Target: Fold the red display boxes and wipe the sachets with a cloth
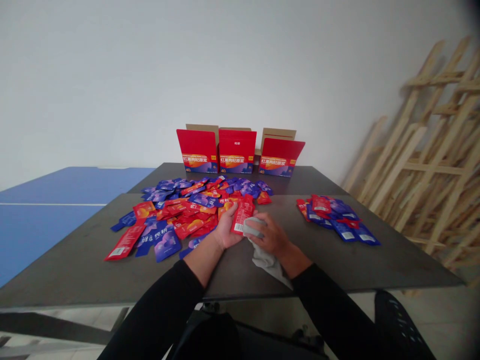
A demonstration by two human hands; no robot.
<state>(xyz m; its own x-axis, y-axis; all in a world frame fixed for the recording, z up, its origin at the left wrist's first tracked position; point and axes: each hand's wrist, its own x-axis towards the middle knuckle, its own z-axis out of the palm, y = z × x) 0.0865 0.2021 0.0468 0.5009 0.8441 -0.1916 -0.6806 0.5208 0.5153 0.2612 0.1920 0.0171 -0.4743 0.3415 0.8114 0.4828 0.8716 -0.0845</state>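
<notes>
My left hand (227, 229) holds a red pouch (243, 212) over the near middle of the table, its barcode end towards me. In my right hand (273, 235) is a grey cloth (265, 257), bunched under the fingers against the pouch's lower right edge; the rest of it hangs down onto the tabletop. A large loose heap of red and blue pouches (191, 207) spreads to the left of and beyond my left hand. Off to the right lies a smaller pile of red and blue pouches (333, 215), apart from both hands.
Three red and blue cartons with raised flaps, a left carton (198, 155), a middle carton (236, 155) and a right carton (279, 157), stand along the back of the dark table (270, 187). Wooden frames (423, 155) lean at the right. A blue table (71, 200) adjoins on the left.
</notes>
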